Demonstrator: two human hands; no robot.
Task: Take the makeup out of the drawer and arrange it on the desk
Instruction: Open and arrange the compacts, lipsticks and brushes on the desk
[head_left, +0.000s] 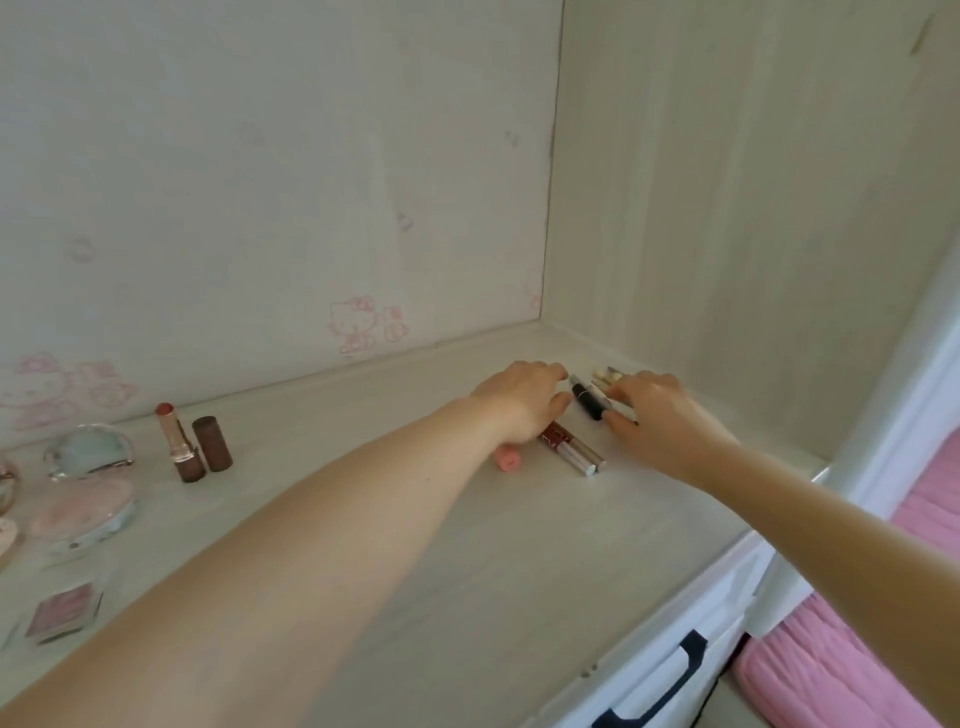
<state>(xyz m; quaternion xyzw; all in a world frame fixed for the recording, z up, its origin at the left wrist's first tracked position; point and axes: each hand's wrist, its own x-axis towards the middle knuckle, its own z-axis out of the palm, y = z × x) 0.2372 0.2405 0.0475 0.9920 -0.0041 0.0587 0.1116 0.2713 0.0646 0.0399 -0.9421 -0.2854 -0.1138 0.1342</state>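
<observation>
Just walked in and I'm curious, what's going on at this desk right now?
A person is arranging makeup on the desk. Both hands are at the back right corner: the left hand and right hand sit on either side of a black tube, lining it up beside a dark red lip gloss. An open lipstick, its cap and compacts stand at left.

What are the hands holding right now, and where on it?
Both hands meet at the black tube: the left hand touches its far end, the right hand its near end. Whether either actually grips it cannot be told.
</observation>
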